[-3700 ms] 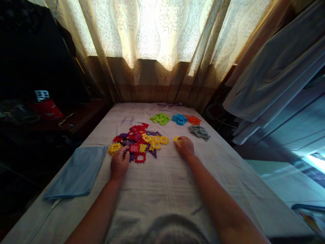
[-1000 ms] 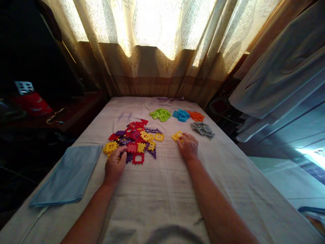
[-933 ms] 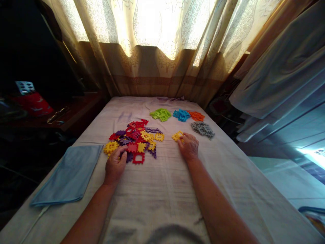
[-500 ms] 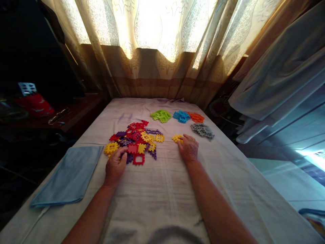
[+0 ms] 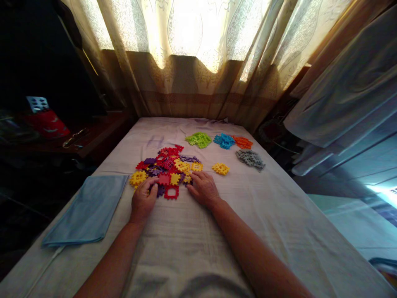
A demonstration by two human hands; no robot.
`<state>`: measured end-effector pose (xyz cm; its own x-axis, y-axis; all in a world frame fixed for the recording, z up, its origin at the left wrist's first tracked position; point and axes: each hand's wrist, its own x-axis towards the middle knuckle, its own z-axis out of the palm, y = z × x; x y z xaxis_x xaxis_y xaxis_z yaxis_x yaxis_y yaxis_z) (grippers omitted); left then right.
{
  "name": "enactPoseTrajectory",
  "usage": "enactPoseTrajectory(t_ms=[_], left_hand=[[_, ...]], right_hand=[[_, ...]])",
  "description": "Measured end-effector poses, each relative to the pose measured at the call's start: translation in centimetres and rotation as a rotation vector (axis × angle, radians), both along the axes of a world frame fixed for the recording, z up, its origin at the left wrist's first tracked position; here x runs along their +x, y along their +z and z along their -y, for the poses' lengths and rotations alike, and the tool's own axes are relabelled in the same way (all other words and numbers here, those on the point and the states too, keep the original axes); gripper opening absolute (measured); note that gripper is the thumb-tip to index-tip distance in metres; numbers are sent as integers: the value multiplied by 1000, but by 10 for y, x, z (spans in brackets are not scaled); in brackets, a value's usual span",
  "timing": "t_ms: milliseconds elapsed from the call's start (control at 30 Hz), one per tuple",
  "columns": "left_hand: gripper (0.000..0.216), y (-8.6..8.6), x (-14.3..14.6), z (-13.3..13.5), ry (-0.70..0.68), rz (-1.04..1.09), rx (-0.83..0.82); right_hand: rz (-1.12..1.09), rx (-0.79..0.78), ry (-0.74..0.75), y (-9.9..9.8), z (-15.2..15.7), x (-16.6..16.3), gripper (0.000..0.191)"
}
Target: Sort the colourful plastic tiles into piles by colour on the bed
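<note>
A mixed pile of notched plastic building pieces lies before me, with red pieces (image 5: 171, 191), yellow pieces (image 5: 138, 178) and purple pieces (image 5: 190, 159). My left hand (image 5: 144, 200) rests at the pile's near left edge, thumb apart from the bent fingers, touching pieces there. At the near right edge, my right hand (image 5: 204, 189) reaches over a yellow window piece, fingers stretched and thumb apart; its fingertips touch or nearly touch that piece. A small separate group of yellow pieces (image 5: 221, 168) lies right of the pile, with no hand on it.
Sorted groups lie farther back: green pieces (image 5: 198, 140), blue pieces (image 5: 224, 141), orange pieces (image 5: 242, 142) and grey pieces (image 5: 249, 159). A folded blue cloth (image 5: 88, 209) and a white cable (image 5: 46, 269) are at left. Behind the cloth-covered table (image 5: 198, 248) hangs a curtain (image 5: 182, 91).
My right hand has left the small yellow group and moved left to the mixed pile. My left hand stays at the pile's edge. The view has shifted slightly.
</note>
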<state>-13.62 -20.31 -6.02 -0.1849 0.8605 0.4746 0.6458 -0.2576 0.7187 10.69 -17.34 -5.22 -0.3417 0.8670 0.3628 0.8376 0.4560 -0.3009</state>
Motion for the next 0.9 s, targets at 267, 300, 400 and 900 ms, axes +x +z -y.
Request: enactPoseTrajectory(t_ms=[267,300,400,900], left_hand=[[31,-2,-1,-1,-13,-1,4],[31,-2,-1,-1,-15,0,5],[31,-2,-1,-1,-16,4,13],[29,-3,-2,-1,-27,-14,26]], right_hand=[[-26,-34,-9,-3,0,-6,21],[-33,-19,2,-4,0,-6,18],[-35,15,23,-5,0,-7,11],[-104,254,35,6,-8,23,30]])
